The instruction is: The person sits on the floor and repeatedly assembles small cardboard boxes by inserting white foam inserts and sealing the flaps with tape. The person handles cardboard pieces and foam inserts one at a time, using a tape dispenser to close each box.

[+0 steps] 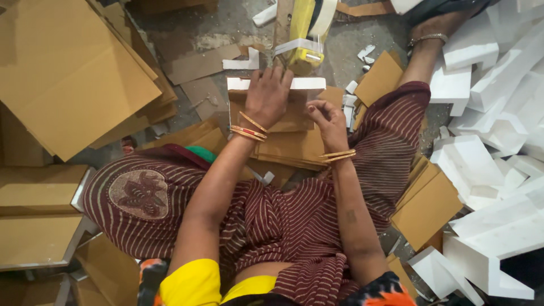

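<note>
My left hand (266, 97) lies flat, fingers spread, pressing on a white foam strip (309, 85) that runs along the far edge of a brown cardboard piece (286, 122). That piece tops a stack of cardboard sheets (294, 150) on the floor between my knees. My right hand (328, 120) hovers beside it with fingers curled, thumb and fingertips pinched together; whether something small is in them is unclear. A yellow tape dispenser (303, 39) with white tape stands just beyond the strip.
Large cardboard sheets (62, 73) lie at the left, with finished foam-edged boards (39, 215) stacked below them. White foam blocks (493, 158) pile up on the right. More cardboard pieces (428, 207) sit by my right knee. Foam scraps (365, 54) litter the concrete floor.
</note>
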